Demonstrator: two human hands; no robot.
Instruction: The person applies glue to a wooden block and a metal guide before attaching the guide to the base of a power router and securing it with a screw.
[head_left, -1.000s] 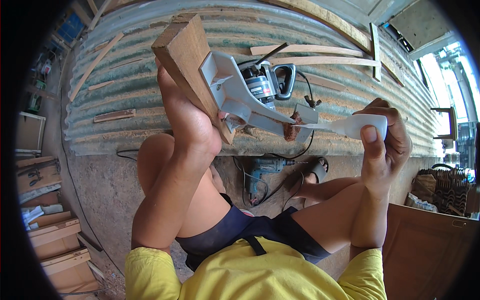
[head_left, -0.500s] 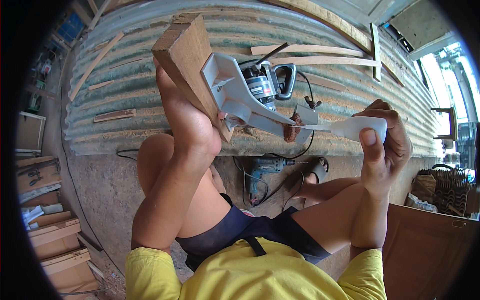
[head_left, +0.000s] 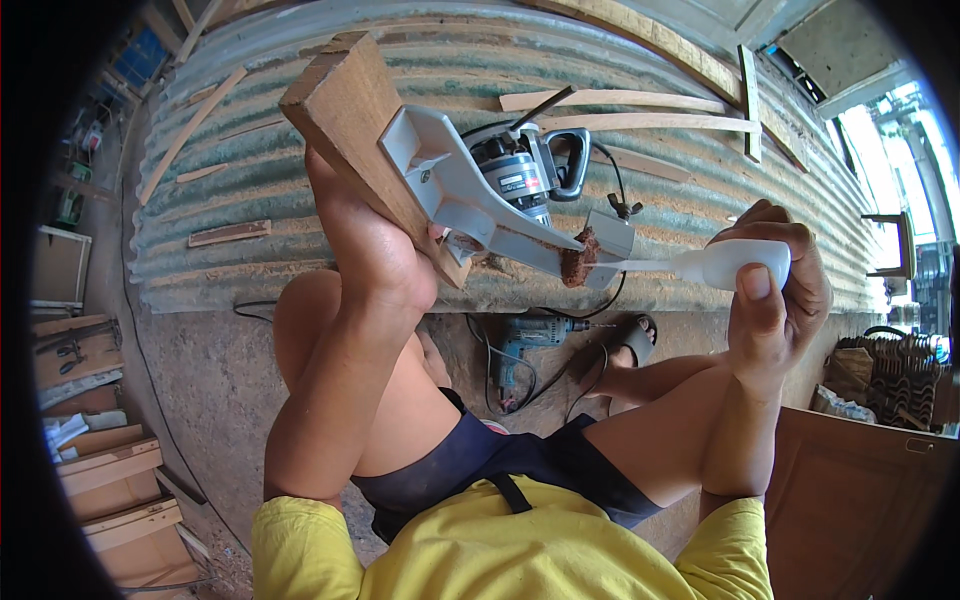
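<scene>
My left hand is closed round a thick wooden board from below, tilted in the air; some fingers are hidden behind it. Fixed to the board is a light grey bracket with a long arm stretching right. A brown, crumbly clump, like sawdust, clings near the arm's end. In my right hand is a white squeeze bottle, lying sideways with its thin nozzle pointing left. The nozzle's tip is at the clump's right edge; whether it touches I cannot tell.
Behind the bracket, a corded power tool with a loop handle lies on the dusty corrugated sheet. Thin wood strips rest farther back. A teal drill with its cord sits on the floor between my legs. A brown panel stands at right.
The board and bracket have shifted slightly left in my left hand. My right hand and the bottle have moved a little right and down.
</scene>
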